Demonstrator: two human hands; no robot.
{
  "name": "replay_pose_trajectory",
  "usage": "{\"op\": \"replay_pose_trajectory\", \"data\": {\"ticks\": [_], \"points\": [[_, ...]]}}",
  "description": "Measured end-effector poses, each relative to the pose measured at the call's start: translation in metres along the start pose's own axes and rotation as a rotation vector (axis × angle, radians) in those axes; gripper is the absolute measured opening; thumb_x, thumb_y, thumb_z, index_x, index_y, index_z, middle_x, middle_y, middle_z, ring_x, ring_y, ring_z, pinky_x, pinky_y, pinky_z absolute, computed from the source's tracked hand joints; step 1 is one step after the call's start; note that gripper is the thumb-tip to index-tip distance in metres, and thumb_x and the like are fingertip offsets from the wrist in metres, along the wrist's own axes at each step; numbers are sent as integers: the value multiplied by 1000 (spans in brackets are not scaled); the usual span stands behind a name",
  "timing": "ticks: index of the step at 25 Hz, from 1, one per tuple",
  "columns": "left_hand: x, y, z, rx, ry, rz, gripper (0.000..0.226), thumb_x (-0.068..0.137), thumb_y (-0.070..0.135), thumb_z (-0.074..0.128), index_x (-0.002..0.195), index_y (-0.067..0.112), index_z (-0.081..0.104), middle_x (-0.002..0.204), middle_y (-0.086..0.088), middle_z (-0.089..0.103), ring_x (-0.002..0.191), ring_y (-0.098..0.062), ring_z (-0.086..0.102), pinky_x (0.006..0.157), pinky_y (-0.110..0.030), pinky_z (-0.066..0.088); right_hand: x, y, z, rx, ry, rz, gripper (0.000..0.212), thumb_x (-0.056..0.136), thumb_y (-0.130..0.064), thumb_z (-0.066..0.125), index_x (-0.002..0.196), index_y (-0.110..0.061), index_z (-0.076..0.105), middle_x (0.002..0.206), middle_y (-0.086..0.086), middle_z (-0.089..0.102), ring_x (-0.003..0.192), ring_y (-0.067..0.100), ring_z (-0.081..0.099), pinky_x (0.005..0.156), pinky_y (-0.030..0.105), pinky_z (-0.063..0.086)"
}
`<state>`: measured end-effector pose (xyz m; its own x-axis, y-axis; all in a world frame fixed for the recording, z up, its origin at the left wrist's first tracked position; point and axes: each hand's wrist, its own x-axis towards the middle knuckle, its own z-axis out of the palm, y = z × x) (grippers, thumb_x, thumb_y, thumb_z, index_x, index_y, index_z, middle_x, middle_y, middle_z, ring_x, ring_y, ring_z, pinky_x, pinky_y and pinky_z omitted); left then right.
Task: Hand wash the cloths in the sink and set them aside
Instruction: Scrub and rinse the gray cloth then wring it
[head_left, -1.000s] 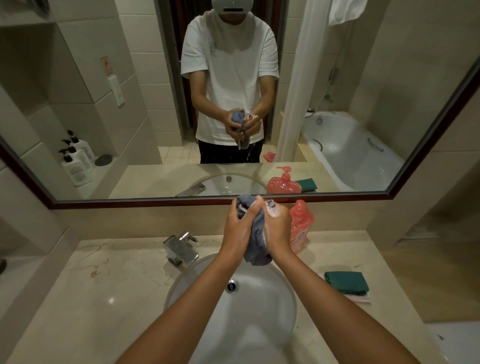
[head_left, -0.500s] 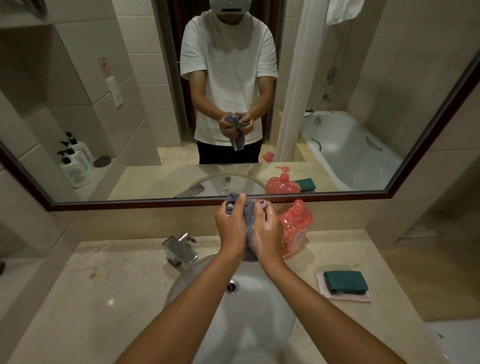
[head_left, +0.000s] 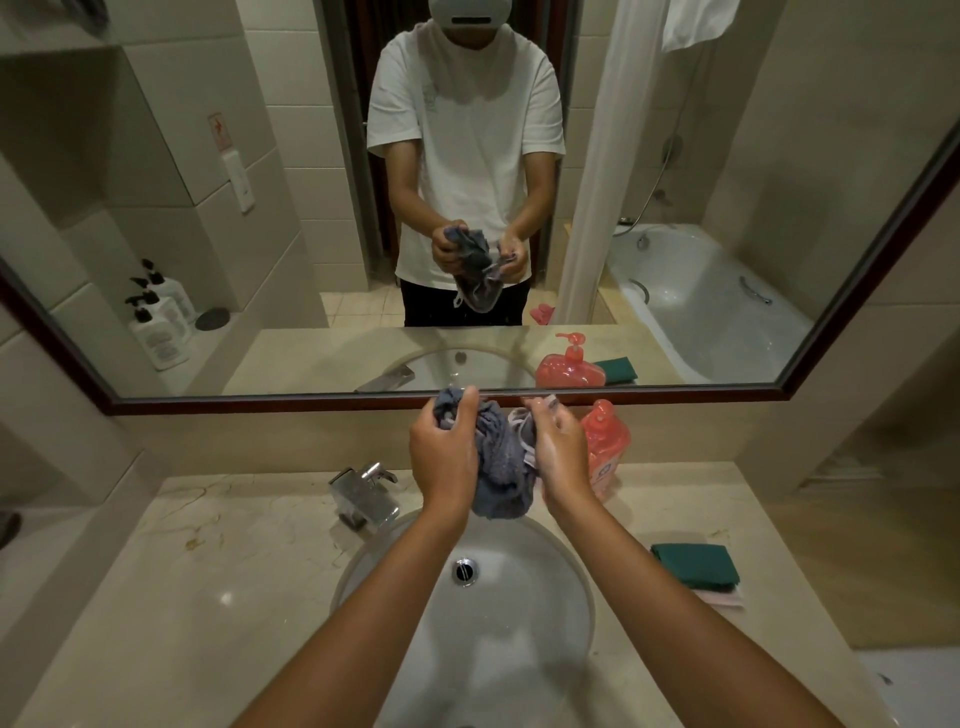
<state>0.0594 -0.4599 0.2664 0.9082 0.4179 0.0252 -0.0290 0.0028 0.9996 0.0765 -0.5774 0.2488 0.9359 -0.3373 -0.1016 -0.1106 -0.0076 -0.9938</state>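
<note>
A wet grey-blue cloth hangs bunched between my two hands, above the far rim of the white oval sink. My left hand grips its upper left end, fingers curled round the fabric. My right hand grips the right end, where a pale edge of the cloth shows. The two hands are slightly apart with cloth stretched between them. A folded green cloth lies on a pink cloth on the counter to the right.
A chrome tap stands left of the basin. A pink soap pump bottle sits behind my right hand. The marble counter runs both ways. A framed mirror covers the wall ahead.
My hands have pulled apart from a tight, pressed-together grip, spreading the cloth between them. The cloth now hangs looser and lower over the sink.
</note>
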Motion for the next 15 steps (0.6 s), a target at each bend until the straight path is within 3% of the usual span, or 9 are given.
{"op": "replay_pose_trajectory", "data": {"ticks": [2,4,7,10,13,15], "points": [[11,1,-8,-6,61,-28,32,85,60,67,84,29,62,85,5,71,83,-13,71,66,-30,56,0,-2,-12,84,46,-57,20,102,-35,55,104,-16,61,101,13,70,95,26,70,81,43,56],[20,1,-13,-35,50,-80,27,91,56,64,89,29,61,93,2,71,88,-15,70,66,-27,53,-8,-7,-15,118,-76,-156,13,98,-42,59,97,-29,61,93,1,71,84,13,70,72,31,54],[18,3,-3,-30,-59,-137,40,99,55,50,97,19,66,93,-3,73,86,-17,71,71,-31,53,-26,-10,6,7,-230,-224,24,92,-56,51,83,-35,59,89,-2,66,86,19,67,76,35,55],[4,3,13,-109,-231,-112,50,103,42,50,89,-2,68,81,-21,71,72,-21,68,67,-33,53,-28,-19,22,-136,-36,-290,30,103,-44,46,76,-31,52,86,-6,58,82,16,60,77,41,51],[-1,5,15,-82,-301,-102,44,104,33,52,75,6,70,64,-7,69,60,-14,66,56,-26,50,-19,-21,20,-187,54,-362,39,106,-29,47,67,-24,48,66,0,55,63,17,53,65,46,47],[1,6,14,-74,-369,-109,42,104,31,51,73,10,71,64,-5,70,61,-16,67,60,-28,51,-12,-20,17,-212,87,-345,43,105,-27,50,63,-21,49,62,3,56,59,20,53,61,42,46]]}}
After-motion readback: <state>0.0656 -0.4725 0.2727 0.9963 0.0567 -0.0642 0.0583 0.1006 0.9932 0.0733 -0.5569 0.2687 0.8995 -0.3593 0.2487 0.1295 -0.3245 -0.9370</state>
